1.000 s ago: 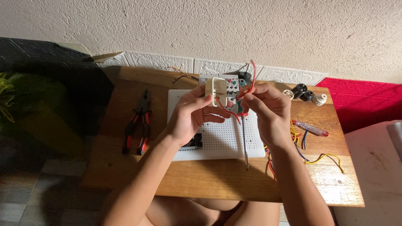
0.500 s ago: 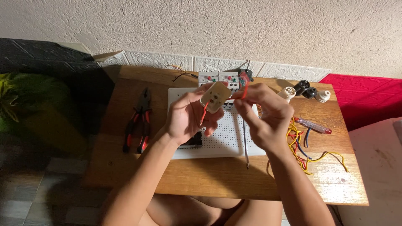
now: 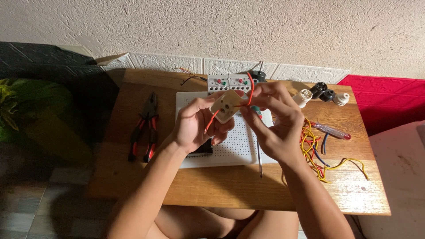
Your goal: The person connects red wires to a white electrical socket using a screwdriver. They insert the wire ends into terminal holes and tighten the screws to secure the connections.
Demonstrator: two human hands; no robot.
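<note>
My left hand (image 3: 195, 126) holds a small cream square electrical fitting (image 3: 226, 106) tilted above a white perforated board (image 3: 237, 146). A red wire (image 3: 250, 90) loops up from the fitting, and another red end hangs below it. My right hand (image 3: 274, 121) pinches the red wire at the fitting's right edge. Both hands hover over the middle of a small wooden table (image 3: 221, 186).
Red-handled pliers (image 3: 145, 126) lie left of the board. Two grey devices with red and green buttons (image 3: 229, 82) stand at the board's far edge. White and black lamp holders (image 3: 321, 94), a tester screwdriver (image 3: 332, 131) and a tangle of coloured wires (image 3: 316, 152) lie right.
The cream fitting has been turned and lowered slightly, and its flat back now faces me. My right hand has shifted its pinch on the red wire. The devices behind the hands have come into view.
</note>
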